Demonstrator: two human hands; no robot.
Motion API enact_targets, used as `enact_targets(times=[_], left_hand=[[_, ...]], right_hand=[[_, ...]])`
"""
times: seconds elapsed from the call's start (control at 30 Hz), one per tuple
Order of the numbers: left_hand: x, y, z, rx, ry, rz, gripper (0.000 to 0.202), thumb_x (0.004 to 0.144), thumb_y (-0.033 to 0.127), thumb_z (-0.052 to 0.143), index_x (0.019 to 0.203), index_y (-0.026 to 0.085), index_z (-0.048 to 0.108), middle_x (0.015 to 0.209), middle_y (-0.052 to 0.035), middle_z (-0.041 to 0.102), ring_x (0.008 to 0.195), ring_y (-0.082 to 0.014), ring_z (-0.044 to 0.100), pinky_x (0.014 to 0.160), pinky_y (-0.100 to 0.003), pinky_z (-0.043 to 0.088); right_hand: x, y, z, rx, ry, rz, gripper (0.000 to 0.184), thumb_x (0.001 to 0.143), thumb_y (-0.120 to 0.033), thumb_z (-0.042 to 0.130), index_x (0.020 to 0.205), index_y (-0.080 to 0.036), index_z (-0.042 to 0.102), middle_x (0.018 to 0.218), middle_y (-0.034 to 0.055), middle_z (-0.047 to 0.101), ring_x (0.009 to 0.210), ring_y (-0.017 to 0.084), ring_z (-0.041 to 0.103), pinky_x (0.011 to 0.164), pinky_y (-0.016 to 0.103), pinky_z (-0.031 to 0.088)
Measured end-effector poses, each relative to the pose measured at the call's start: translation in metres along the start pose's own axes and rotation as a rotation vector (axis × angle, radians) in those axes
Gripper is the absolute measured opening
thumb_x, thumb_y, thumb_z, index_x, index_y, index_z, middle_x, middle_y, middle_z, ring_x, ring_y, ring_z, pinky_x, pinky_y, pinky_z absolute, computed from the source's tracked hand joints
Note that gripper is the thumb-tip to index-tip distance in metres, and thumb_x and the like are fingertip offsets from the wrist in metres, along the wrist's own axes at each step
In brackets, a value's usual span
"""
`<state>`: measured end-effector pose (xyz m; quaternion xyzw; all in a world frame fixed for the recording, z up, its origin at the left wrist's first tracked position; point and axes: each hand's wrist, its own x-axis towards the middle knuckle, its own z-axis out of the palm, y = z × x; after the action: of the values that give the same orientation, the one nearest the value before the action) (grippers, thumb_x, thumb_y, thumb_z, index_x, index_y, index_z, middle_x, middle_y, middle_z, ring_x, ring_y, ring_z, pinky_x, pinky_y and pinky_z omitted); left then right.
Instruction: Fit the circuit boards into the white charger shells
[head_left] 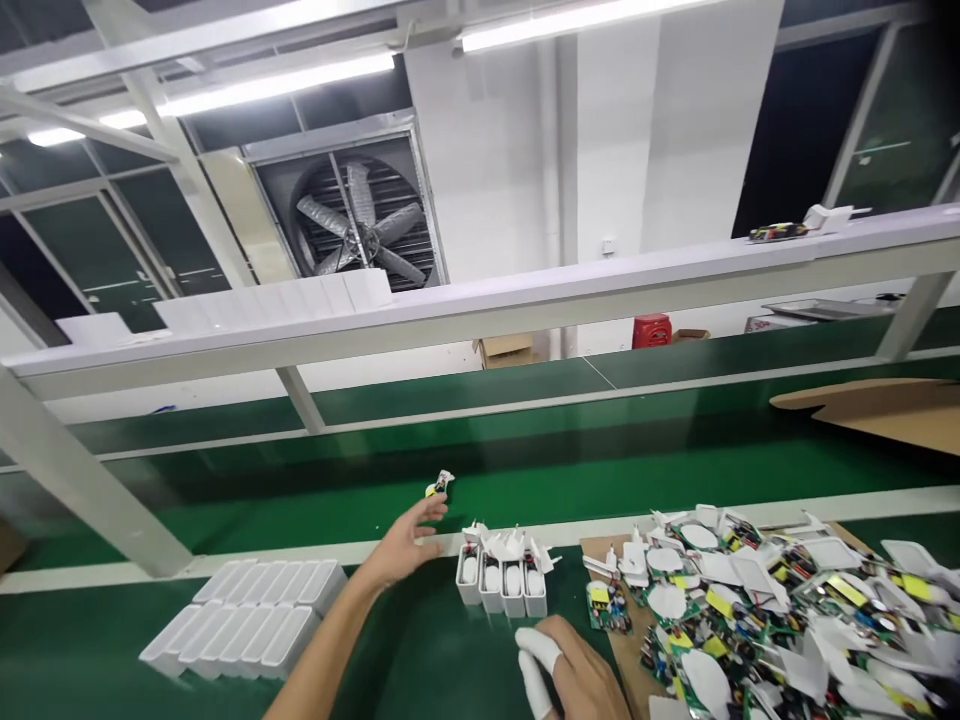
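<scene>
Green belt (255,512), mid-frame, carries one board (440,484), long axis slanting up-right, just beyond the spread fingers of the left hand (405,545), the nearer one, contact unclear; right hand (581,672), lower centre, fingers close together, hold indiscernible, below four cases (513,602).

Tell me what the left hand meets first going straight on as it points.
Probably the small circuit board on the green surface, just past the left hand; depth is unclear, so the hand might pass above it.
</scene>
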<state>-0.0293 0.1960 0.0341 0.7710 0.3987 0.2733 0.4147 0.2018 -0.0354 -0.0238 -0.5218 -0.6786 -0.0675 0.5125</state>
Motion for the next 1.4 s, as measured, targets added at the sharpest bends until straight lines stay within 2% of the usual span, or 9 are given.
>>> enact_targets(times=[0.17,0.37,0.47,0.57,0.67,0.77,0.93,1.1,1.4], left_hand=[[0.053,-0.014,-0.011,0.226,0.208,-0.064,0.078,0.075,0.051,0.084,0.141,0.019,0.059,0.156,-0.0180,0.051,0.151,-0.0446,0.040,0.122,-0.058,0.037],[0.069,-0.020,-0.001,0.409,0.380,-0.121,0.044,0.092,0.039,0.067,0.128,0.014,0.062,0.132,-0.0155,0.065,0.130,-0.0347,0.058,0.116,-0.059,0.041],[0.038,-0.016,-0.008,0.458,0.402,-0.127,0.050,0.088,0.040,0.062,0.130,0.015,0.060,0.128,-0.0168,0.066,0.126,-0.0357,0.061,0.112,-0.052,0.046],[-0.019,-0.011,-0.011,0.482,0.324,-0.123,0.052,0.081,0.044,0.065,0.126,0.019,0.063,0.128,-0.0138,0.068,0.120,-0.0341,0.066,0.106,-0.046,0.052],[-0.075,-0.001,-0.008,0.544,0.208,-0.174,0.048,0.070,0.041,0.074,0.114,0.023,0.071,0.118,-0.0109,0.072,0.113,-0.0365,0.069,0.102,-0.049,0.054],[-0.101,0.017,0.003,0.644,0.171,-0.159,0.048,0.068,0.042,0.079,0.113,0.024,0.073,0.130,-0.0134,0.068,0.132,-0.0423,0.058,0.111,-0.056,0.049],[-0.084,0.051,0.046,0.354,0.084,-0.149,0.091,0.081,0.049,0.075,0.161,0.028,0.036,0.164,-0.0136,0.045,0.147,-0.0375,0.049,0.119,-0.053,0.044],[-0.060,0.067,0.093,0.228,0.111,-0.164,0.132,0.068,0.057,0.085,0.168,0.017,0.010,0.168,-0.0221,0.033,0.158,-0.0404,0.033,0.128,-0.055,0.031],[-0.056,0.092,0.101,0.443,0.117,-0.319,0.154,0.055,0.062,0.088,0.169,0.015,-0.005,0.167,-0.0257,0.027,0.159,-0.0458,0.024,0.127,-0.058,0.024]], right_hand=[[0.004,0.017,-0.007,-0.141,0.008,0.205,0.021,0.098,-0.018,0.048,0.113,-0.025,0.061,0.101,0.0094,0.069,0.062,0.021,0.069,0.052,0.030,0.058],[-0.009,0.031,0.000,-0.144,-0.199,0.368,0.035,0.093,-0.017,0.049,0.126,-0.023,0.058,0.127,0.0124,0.067,0.069,0.019,0.070,0.060,0.027,0.059],[-0.013,0.033,0.003,-0.160,-0.278,0.396,0.037,0.094,-0.018,0.046,0.130,-0.021,0.056,0.143,0.0157,0.061,0.077,0.020,0.074,0.070,0.030,0.061],[-0.012,0.030,0.002,-0.181,-0.327,0.345,0.027,0.096,-0.019,0.044,0.119,-0.020,0.059,0.150,0.0195,0.057,0.070,0.018,0.072,0.070,0.032,0.063],[-0.007,0.023,-0.003,-0.188,-0.302,0.301,0.021,0.098,-0.020,0.042,0.112,-0.020,0.058,0.148,0.0207,0.058,0.082,0.022,0.077,0.078,0.036,0.066],[-0.004,0.016,-0.007,-0.169,-0.214,0.281,0.024,0.099,-0.020,0.042,0.118,-0.019,0.057,0.148,0.0213,0.057,0.108,0.028,0.077,0.092,0.041,0.066],[-0.002,0.017,-0.004,-0.139,-0.117,0.300,0.030,0.097,-0.019,0.044,0.125,-0.017,0.056,0.147,0.0213,0.058,0.127,0.031,0.069,0.104,0.044,0.062],[0.002,0.014,-0.002,0.058,-0.115,0.373,0.038,0.088,-0.012,0.044,0.121,-0.020,0.061,0.131,0.0143,0.069,0.120,0.025,0.072,0.106,0.040,0.059],[0.001,0.003,0.005,0.346,-0.243,0.491,0.034,0.079,-0.008,0.043,0.103,-0.021,0.062,0.115,0.0130,0.074,0.107,0.023,0.075,0.098,0.037,0.059]])
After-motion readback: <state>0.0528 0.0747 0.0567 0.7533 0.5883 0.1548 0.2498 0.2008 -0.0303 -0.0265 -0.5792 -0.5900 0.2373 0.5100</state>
